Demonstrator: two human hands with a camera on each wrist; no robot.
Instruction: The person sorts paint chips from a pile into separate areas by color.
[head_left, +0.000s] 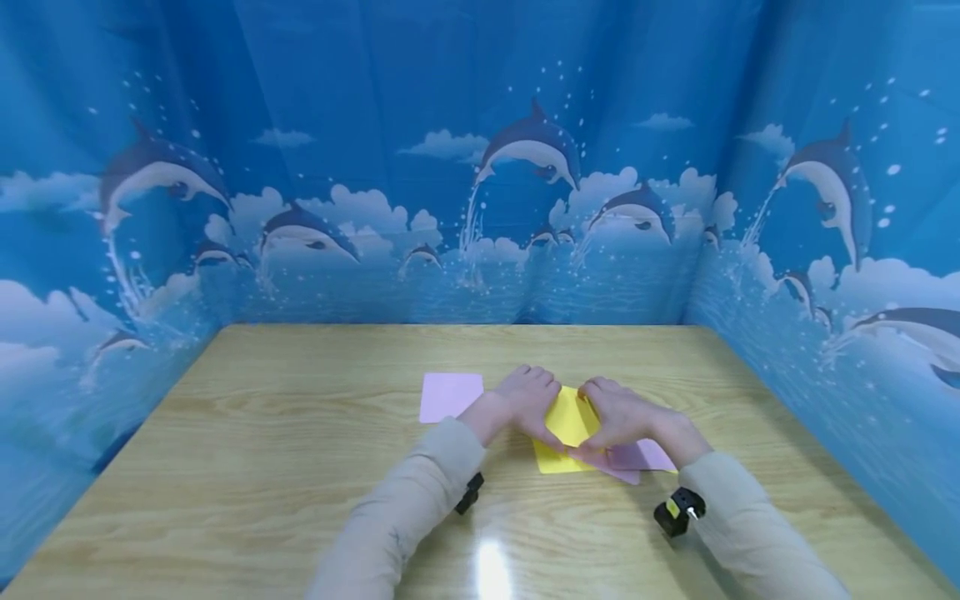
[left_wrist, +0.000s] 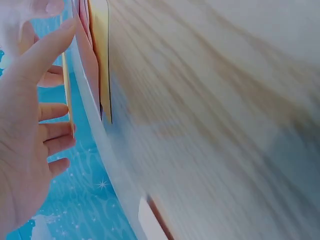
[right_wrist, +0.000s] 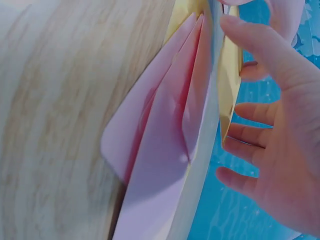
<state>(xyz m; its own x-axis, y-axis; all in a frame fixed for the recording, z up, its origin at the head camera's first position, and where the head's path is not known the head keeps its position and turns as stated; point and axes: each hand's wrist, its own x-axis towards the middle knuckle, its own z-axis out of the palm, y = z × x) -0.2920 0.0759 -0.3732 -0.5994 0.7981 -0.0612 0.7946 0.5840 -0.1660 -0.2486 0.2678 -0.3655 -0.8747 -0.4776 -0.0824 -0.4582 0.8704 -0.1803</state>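
Both hands hold a yellow sheet of paper (head_left: 572, 417) up off the table, one at each side. My left hand (head_left: 528, 404) grips its left edge, with the thumb low in front and the fingers at the back. On the opposite edge my right hand (head_left: 618, 414) pinches the paper the same way. In the right wrist view the yellow sheet (right_wrist: 229, 80) appears nearly edge-on, with fingertips behind it. Below it lie a folded pink paper (right_wrist: 165, 130), creased into pointed flaps, and another yellow sheet (head_left: 555, 461), partly covered by the pink paper.
A flat pink square sheet (head_left: 452, 396) lies left of the left hand. The wooden table (head_left: 300, 450) is bounded at the back and sides by a blue dolphin-print curtain (head_left: 360, 167). A black wrist camera (head_left: 678, 511) sits under the right forearm.
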